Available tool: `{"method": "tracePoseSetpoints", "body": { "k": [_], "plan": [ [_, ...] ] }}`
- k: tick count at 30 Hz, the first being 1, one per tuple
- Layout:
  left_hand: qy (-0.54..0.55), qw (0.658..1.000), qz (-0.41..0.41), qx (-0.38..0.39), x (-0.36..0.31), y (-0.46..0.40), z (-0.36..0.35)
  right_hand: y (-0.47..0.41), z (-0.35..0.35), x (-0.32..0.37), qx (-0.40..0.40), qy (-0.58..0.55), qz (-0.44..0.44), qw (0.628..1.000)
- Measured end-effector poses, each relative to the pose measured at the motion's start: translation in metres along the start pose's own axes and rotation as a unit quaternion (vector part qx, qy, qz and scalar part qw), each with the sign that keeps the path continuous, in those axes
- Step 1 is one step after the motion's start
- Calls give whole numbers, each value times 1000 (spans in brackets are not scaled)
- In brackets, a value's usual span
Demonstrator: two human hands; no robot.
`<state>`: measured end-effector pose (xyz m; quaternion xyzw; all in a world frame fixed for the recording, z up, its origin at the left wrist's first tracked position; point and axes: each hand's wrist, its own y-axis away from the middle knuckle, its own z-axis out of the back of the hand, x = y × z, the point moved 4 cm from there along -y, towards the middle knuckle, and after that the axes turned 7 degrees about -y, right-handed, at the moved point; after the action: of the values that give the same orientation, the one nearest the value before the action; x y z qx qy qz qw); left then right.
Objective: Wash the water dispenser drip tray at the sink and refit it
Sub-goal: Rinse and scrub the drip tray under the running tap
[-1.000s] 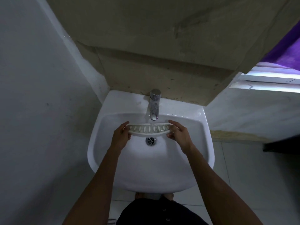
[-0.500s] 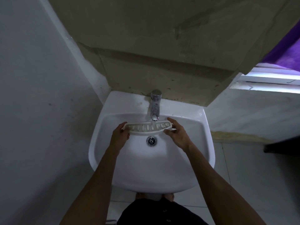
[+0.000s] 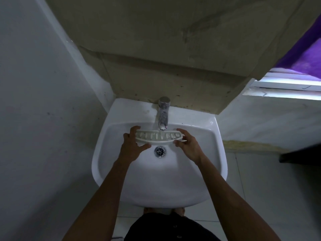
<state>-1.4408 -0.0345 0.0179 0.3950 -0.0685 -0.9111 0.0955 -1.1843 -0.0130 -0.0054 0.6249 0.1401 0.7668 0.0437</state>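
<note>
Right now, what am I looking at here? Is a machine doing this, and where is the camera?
No machine: a person works with bare hands. The camera sits on their head, looking down, so you see both forearms reaching out. Below them is a white sink on the wall, with a chrome tap at the back and a drain in the bowl. The left hand and the right hand each grip one end of a white slotted drip tray, holding it under the tap's spout, above the drain. Whether water is running is hard to tell.

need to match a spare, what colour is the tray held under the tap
White, with a row of slots; the head view shows the tray best, over the white sink.
</note>
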Motion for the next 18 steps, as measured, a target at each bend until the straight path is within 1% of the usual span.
{"method": "tracePoseSetpoints", "body": {
  "k": [4, 13, 18],
  "plan": [
    [-18, 1000, -20, -4, -6, -1, 0, 2, 2, -2, 6, 4, 2, 1000],
    [5, 1000, -3, 30, 3, -2, -11, 1, 7, -3, 13, 6, 11, 1000],
    [27, 997, 37, 55, 13, -1, -13, 4, 16, -6, 8, -2, -30, 1000]
  ]
}}
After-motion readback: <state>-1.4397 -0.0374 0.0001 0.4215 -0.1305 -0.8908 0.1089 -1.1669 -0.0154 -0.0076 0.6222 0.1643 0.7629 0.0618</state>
